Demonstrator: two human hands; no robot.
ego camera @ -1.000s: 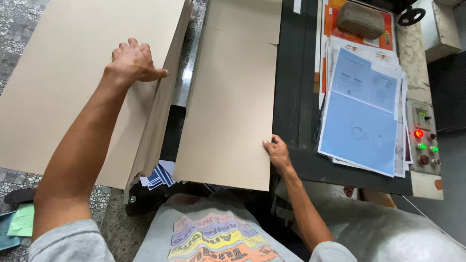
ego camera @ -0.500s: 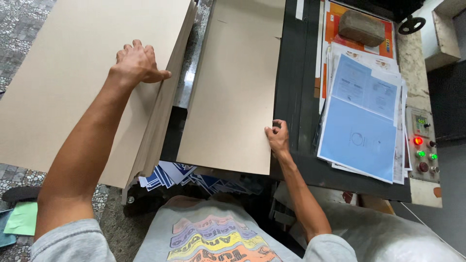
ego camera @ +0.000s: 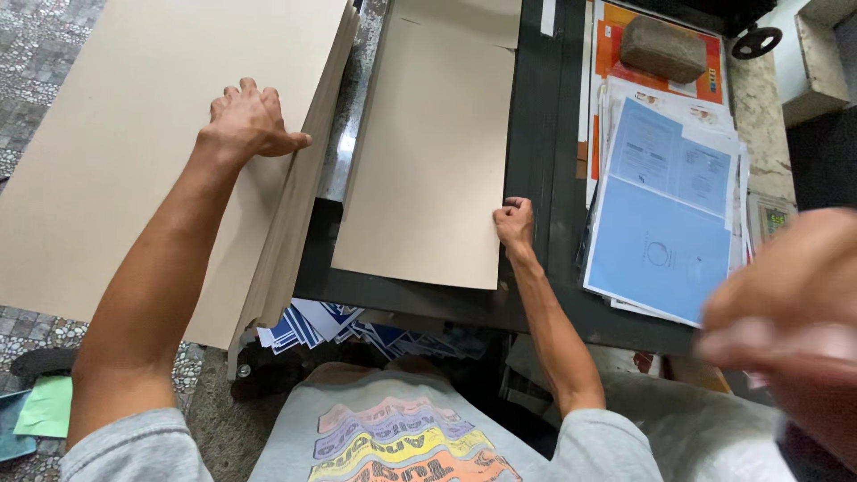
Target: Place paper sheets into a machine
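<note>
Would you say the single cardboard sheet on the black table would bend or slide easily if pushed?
The cardboard sheet lies flat and looks thin, so it would probably flex if lifted by one edge. On the smooth black table it likely slides readily; the right hand at its edge could nudge it alone.

hands (ego camera: 253, 119): 2 | cardboard stacks (ego camera: 161, 134): 1 | loose sheets (ego camera: 433, 152): 1 | bricks (ego camera: 662, 49): 1

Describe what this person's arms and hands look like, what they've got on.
Both arms are bare from above the elbow down, lean, with short grey sleeves at the shoulders. The left hand and right hand wear no gloves, and no rings, watch or wristband show. The sleeves belong to a grey T-shirt with a wavy multicoloured print on the chest.
</note>
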